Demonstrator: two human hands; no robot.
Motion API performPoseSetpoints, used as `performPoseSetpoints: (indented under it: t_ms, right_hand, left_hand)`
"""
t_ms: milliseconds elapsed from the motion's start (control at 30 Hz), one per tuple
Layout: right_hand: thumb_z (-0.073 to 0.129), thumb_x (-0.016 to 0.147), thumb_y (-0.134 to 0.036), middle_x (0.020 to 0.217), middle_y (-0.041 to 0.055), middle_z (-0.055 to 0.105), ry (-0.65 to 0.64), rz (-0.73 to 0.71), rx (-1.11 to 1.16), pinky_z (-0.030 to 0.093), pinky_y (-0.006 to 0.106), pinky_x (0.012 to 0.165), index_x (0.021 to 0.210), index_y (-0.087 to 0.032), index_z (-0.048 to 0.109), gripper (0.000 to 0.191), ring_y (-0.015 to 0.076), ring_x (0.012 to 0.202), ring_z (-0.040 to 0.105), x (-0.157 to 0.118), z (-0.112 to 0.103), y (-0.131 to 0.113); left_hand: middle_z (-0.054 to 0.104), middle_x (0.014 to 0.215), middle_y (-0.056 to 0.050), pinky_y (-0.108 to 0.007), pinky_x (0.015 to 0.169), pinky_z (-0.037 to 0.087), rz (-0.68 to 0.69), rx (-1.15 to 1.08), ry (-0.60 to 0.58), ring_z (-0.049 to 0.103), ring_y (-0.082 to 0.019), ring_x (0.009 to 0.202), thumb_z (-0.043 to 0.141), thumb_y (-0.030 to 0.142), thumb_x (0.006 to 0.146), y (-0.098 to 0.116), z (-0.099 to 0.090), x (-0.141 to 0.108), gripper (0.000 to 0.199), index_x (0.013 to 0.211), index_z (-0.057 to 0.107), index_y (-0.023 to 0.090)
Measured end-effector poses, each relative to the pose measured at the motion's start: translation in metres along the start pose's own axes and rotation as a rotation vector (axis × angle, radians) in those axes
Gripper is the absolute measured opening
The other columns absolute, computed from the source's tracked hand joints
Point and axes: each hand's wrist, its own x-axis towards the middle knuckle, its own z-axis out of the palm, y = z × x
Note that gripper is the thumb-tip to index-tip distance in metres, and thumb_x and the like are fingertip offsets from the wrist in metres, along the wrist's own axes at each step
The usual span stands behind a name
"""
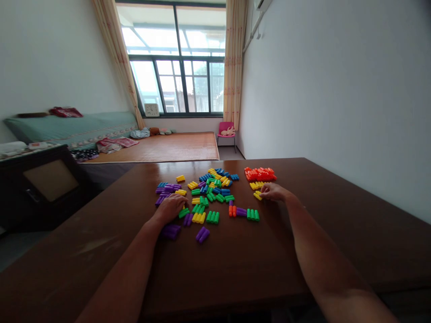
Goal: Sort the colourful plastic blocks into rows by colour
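Observation:
My right hand point(273, 191) is closed in a pinch on a yellow plastic toy block point(257, 195) at the right of the table. Just beyond it lies a row of yellow blocks point(257, 185), and behind that a stacked group of orange-red blocks point(260, 174). On the left, my left hand point(172, 207) has its fingers curled down among the pieces. A bit of yellow shows under its fingertips, but what they grip is mostly hidden. Around that hand are purple blocks point(172, 187), a green block point(183, 213) and darker purple blocks point(170, 232).
A mixed heap of yellow, blue and green blocks point(215, 181) spreads over the middle of the brown table point(242, 264). Nearer are green blocks point(213, 217) and a purple pair point(202, 235). Beyond stand a bed point(188, 146) and a pink chair point(225, 128).

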Motion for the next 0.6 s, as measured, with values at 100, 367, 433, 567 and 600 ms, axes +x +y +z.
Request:
performPoseSetpoints:
  t_ms: [100,367,433,567,600]
  right_hand:
    - [0.079,0.059,-0.044,0.060,-0.0001,0.063,0.075,0.040,0.019,0.041,0.022,0.047,0.074,-0.017,0.061,0.036,0.0133,0.053,0.058,0.004,0.009,0.003]
    - [0.073,0.068,-0.044,0.072,0.0025,0.068,0.230,-0.045,-0.146,0.041,0.024,0.056,0.074,-0.018,0.060,0.030,0.0153,0.063,0.061,0.016,0.015,0.013]
    - [0.070,0.069,-0.051,0.072,0.0037,0.068,0.248,-0.043,-0.202,0.041,0.026,0.057,0.074,-0.018,0.061,0.034,0.0173,0.066,0.061,0.016,0.012,0.010]
    - [0.058,0.080,-0.054,0.083,0.0066,0.069,0.378,-0.207,-0.211,0.043,0.029,0.063,0.083,-0.019,0.063,0.035,0.0194,0.073,0.062,0.011,0.020,-0.014]
    - [0.055,0.083,-0.051,0.085,0.0064,0.069,0.376,-0.283,-0.195,0.044,0.029,0.065,0.086,-0.019,0.064,0.033,0.0193,0.075,0.062,0.010,0.027,-0.023]
  left_hand:
    - [0.070,0.099,-0.006,-0.033,0.095,0.044,0.000,0.012,-0.008,0.060,-0.020,0.102,0.040,0.027,0.091,0.005,-0.003,0.000,0.032,0.090,0.071,0.022]
    - [0.069,0.101,-0.006,-0.034,0.093,0.045,0.013,0.025,0.000,0.060,-0.021,0.101,0.042,0.027,0.091,0.000,0.001,0.000,0.029,0.092,0.071,0.022]
    - [0.069,0.101,-0.006,-0.034,0.093,0.045,0.015,0.023,0.010,0.060,-0.022,0.101,0.042,0.026,0.091,-0.001,0.002,-0.001,0.029,0.092,0.071,0.022]
    - [0.069,0.094,-0.006,-0.033,0.092,0.045,0.013,0.007,0.021,0.060,-0.020,0.096,0.044,0.025,0.091,0.000,0.003,-0.002,0.028,0.089,0.071,0.022]
    - [0.069,0.093,-0.006,-0.032,0.092,0.045,0.010,0.002,0.025,0.060,-0.020,0.096,0.044,0.024,0.090,0.001,0.003,-0.002,0.028,0.089,0.072,0.022]
